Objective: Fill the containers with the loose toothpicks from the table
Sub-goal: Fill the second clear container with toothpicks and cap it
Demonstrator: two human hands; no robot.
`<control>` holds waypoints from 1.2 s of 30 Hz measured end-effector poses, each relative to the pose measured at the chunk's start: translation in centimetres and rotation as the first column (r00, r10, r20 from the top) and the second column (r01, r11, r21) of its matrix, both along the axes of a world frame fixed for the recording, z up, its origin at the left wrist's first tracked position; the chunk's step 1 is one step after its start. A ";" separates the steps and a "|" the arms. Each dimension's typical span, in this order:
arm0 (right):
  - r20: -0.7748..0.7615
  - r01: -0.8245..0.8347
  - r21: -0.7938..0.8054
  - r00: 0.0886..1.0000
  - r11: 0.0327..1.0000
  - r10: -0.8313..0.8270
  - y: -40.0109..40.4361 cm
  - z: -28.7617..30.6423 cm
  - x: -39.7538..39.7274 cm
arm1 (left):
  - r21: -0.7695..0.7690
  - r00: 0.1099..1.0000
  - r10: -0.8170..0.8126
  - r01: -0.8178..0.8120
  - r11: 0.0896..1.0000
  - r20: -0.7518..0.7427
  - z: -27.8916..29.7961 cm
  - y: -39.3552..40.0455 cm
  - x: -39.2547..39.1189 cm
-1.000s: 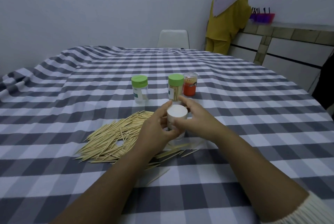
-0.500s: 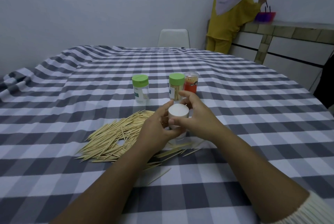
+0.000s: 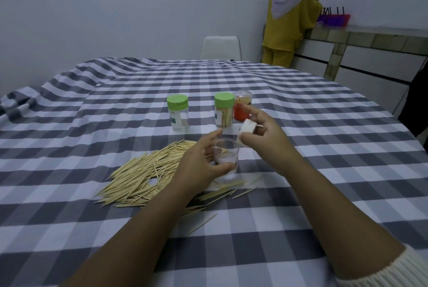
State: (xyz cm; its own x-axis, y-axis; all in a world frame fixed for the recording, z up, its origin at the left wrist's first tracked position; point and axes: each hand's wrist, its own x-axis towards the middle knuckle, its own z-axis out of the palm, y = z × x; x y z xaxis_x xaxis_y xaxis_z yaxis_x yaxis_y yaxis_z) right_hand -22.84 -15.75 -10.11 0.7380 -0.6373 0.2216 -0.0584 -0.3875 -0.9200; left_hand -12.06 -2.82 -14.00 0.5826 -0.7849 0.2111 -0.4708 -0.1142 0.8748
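The loose toothpicks (image 3: 148, 174) are lying in a wide heap on the checked tablecloth (image 3: 301, 124) of the worktop, just left of the hands, with some strays reaching under and in front of the left wrist. The left hand (image 3: 199, 166) is gripping a small clear container (image 3: 225, 154), its fingers and thumb curling round the wall, probably to keep it steady and upright with the mouth free for filling; the container is looking empty, or nearly so. The right hand (image 3: 261, 133) is pinching the white lid (image 3: 246, 130) just above and to the right of that mouth, tilted and apart from it, so the lid is off and is being held out of the way. Behind the hands three more containers are standing: a green-capped jar (image 3: 177, 112) that is showing almost nothing inside, a second green-capped jar (image 3: 223, 110) that is full of toothpicks, and touching it, or nearly, a clear-topped container with an orange base (image 3: 242, 107), also holding toothpicks. I judge that filling the open container has not yet begun. At the far end a white chair (image 3: 220, 47) is standing, and a person in yellow clothes (image 3: 289, 22) is facing a tiled counter (image 3: 370, 38).
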 end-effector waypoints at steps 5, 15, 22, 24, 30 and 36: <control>-0.202 0.061 0.059 0.978 0.996 -0.048 -1.4 -0.9 -1.1 | 0.032 1.000 -0.021 0.022 0.999 -0.021 0.2 0.0 0.3; -0.501 -0.114 -0.257 0.865 0.960 -0.032 -0.6 -0.3 -1.7 | 0.138 0.998 -0.059 0.063 0.988 -0.034 1.6 0.8 0.9; -0.313 -0.151 -0.151 0.945 0.977 0.098 1.9 -1.0 -0.2 | 0.348 0.975 -0.052 -0.027 0.937 0.216 2.9 2.0 3.8; -0.288 -0.116 -0.158 0.955 0.981 0.067 2.0 -1.1 0.0 | 0.394 0.939 -0.033 -0.113 0.912 0.344 3.0 1.5 4.2; -0.280 -0.099 -0.171 0.959 0.980 0.048 2.1 -1.5 0.3 | 0.619 0.824 -0.252 -0.146 0.772 0.508 3.6 -1.7 4.3; -0.258 -0.096 -0.155 0.965 0.983 0.054 2.1 -1.7 0.4 | 0.710 0.704 -0.346 -0.316 0.629 0.620 4.0 -4.0 4.1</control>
State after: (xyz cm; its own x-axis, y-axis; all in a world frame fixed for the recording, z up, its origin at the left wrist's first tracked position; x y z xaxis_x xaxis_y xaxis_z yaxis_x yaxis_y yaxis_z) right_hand -22.45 -13.61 -11.83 0.8276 -0.5485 0.1193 -0.2450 -0.5441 -0.8024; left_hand -7.94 -6.80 -9.95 0.5239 -0.8425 -0.1253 -0.8518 -0.5175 -0.0813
